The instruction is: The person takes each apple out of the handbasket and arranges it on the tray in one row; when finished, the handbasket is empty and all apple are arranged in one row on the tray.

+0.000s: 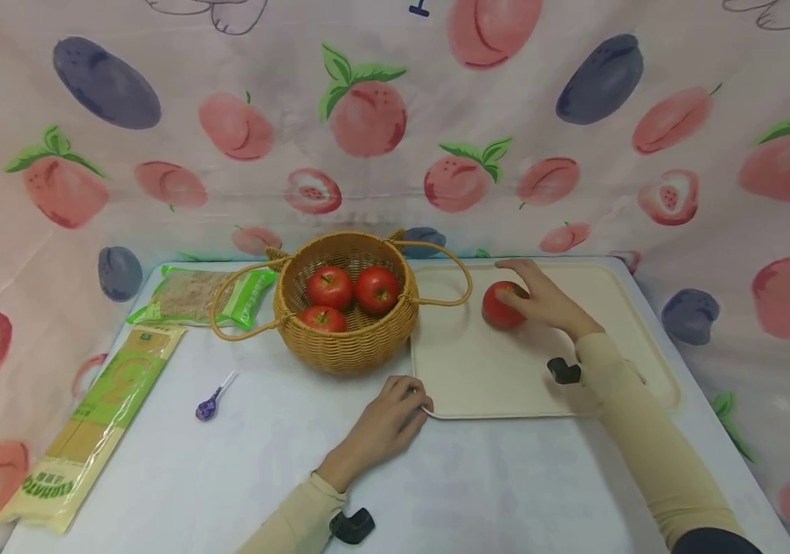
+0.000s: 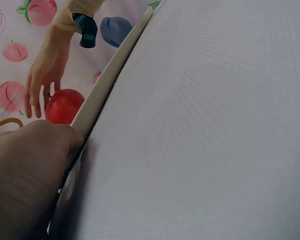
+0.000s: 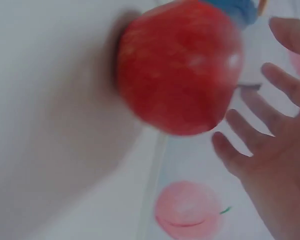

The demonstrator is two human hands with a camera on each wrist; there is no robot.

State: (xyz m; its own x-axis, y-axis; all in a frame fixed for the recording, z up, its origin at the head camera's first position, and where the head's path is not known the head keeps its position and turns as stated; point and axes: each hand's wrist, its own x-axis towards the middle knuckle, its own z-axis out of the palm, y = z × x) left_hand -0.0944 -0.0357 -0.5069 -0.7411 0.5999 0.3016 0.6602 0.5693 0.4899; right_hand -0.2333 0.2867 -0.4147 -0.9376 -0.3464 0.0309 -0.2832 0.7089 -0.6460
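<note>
A red apple (image 1: 500, 311) rests on the cream tray (image 1: 478, 377), toward its upper left part. Over that apple reaches my right hand (image 1: 548, 302), fingers spread and extended. The right wrist view shows a gap between the fingertips and the apple (image 3: 180, 70), whose stem points toward the hand. At the tray's near left corner, my left hand (image 1: 386, 422) grips the edge; in the left wrist view its thumb lies along the rim (image 2: 102, 90), and the other fingers are mostly hidden. Left of the tray stands a wicker basket (image 1: 346, 355) holding several red apples (image 1: 329, 288).
The basket's two handles stick out sideways, the right one (image 1: 467, 281) over the tray. Farther left lie a green-edged food packet (image 1: 190, 296), a long yellow-green packet (image 1: 107, 408) and a purple lollipop (image 1: 207, 408). A fruit-print cloth (image 1: 395, 185) hangs behind the table.
</note>
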